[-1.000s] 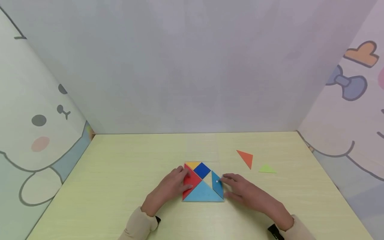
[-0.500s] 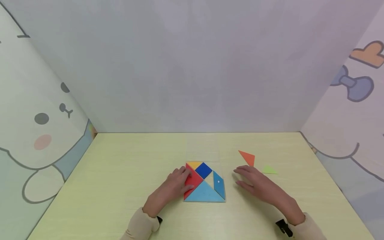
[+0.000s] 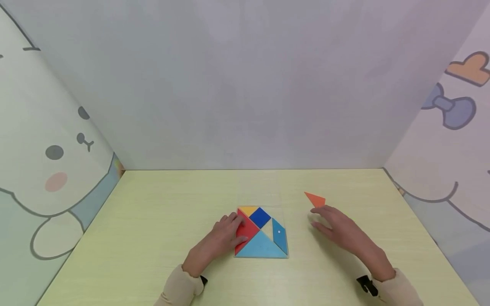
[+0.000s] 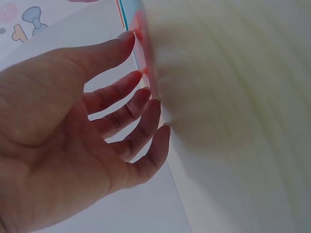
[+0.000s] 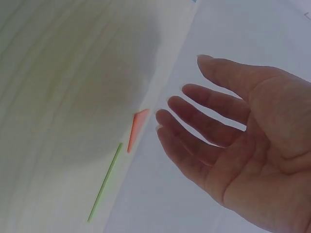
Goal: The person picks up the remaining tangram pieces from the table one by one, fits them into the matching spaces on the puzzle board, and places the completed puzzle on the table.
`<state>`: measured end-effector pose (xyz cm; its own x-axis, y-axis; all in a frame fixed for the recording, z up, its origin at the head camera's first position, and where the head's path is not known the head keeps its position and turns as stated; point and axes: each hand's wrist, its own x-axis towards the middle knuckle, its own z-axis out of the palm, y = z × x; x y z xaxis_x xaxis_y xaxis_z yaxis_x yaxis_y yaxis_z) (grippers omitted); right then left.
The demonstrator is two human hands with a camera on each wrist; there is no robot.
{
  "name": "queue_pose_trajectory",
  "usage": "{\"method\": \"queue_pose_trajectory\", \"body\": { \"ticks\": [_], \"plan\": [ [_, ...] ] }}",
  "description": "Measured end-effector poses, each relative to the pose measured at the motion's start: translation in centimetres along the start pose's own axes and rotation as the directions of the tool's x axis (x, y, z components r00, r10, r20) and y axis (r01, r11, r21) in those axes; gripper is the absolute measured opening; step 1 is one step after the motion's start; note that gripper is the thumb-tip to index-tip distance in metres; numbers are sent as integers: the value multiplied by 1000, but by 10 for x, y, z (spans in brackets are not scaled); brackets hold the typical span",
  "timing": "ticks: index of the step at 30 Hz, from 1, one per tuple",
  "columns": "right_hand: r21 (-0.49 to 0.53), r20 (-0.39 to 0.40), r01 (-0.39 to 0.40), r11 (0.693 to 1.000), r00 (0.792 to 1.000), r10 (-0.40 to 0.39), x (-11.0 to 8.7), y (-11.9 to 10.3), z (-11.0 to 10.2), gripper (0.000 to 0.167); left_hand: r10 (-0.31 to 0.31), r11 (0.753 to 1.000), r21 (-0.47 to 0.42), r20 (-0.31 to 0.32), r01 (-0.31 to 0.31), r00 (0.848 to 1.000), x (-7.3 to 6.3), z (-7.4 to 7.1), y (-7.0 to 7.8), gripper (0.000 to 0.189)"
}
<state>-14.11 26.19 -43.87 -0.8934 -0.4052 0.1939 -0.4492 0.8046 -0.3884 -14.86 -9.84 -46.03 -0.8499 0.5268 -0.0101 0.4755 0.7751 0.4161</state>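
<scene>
My left hand rests its fingertips on a red triangle at the left of a tangram board. Beside it on the board lie a large light-blue triangle, a dark blue square, a yellow piece and a blue parallelogram with a white dot. Over the table to the right hovers my right hand, fingers loosely bent, holding nothing. Just beyond its fingertips is an orange triangle, partly covered. A green triangle shows edge-on in the right wrist view; the hand hides it from the head view.
The pale wood-grain table meets a plain grey-white wall at the back. Panels with cartoon drawings stand on the left and right.
My right hand has left the blue parallelogram and moved right, toward the loose orange and green triangles, now covering the green one. My left hand stays on the red triangle.
</scene>
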Motion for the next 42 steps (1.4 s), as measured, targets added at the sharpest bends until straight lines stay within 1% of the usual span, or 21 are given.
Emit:
{"method": "queue_pose_trajectory", "body": {
  "ticks": [2, 3, 7, 10, 13, 16, 18, 23, 28, 33, 37, 42],
  "plan": [
    [-1, -20, -31, 1000, 999, 31, 0, 4, -1, 32, 0, 1000, -2, 3, 0, 1000, 0, 0, 0, 41],
    [0, -35, -34, 999, 999, 34, -1, 6, -2, 31, -1, 1000, -5, 4, 1, 1000, 0, 0, 0, 41],
    [-16, -92, -20, 1000, 996, 19, -1, 14, -4, 27, -7, 1000, -16, 9, 8, 1000, 0, 0, 0, 40],
    [-13, -101, -32, 999, 994, 31, -1, 19, -5, 26, -10, 1000, -18, 10, 10, 1000, 0, 0, 0, 40],
    [6, -81, -88, 996, 993, 88, -1, 23, -9, 27, -9, 1000, -17, 11, 9, 1000, 1, 0, 0, 41],
    [13, -72, -143, 990, 987, 143, -2, 27, -12, 28, -9, 1000, -18, 15, 10, 1000, 1, 0, 0, 41],
    [12, -81, -162, 987, 983, 162, -2, 30, -13, 27, -11, 1000, -19, 18, 11, 1000, 1, -1, 0, 41],
    [-4, -124, -183, 983, 976, 181, -4, 39, -17, 26, -12, 1000, -15, 19, 12, 1000, 1, -1, 0, 42],
    [13, -108, -241, 970, 965, 241, -6, 49, -20, 27, -9, 1000, -13, 14, 9, 1000, 0, 0, 0, 42],
    [17, -89, -283, 959, 955, 284, -8, 57, -22, 28, -13, 1000, -21, 17, 13, 1000, 0, -1, 0, 41],
    [14, -81, -308, 951, 948, 308, -10, 62, -22, 30, -14, 1000, -27, 18, 15, 1000, 0, -2, 1, 41],
    [2, -60, -322, 947, 945, 322, -11, 69, -21, 32, -19, 999, -33, 23, 20, 1000, 0, -2, 1, 41]
  ]
}}
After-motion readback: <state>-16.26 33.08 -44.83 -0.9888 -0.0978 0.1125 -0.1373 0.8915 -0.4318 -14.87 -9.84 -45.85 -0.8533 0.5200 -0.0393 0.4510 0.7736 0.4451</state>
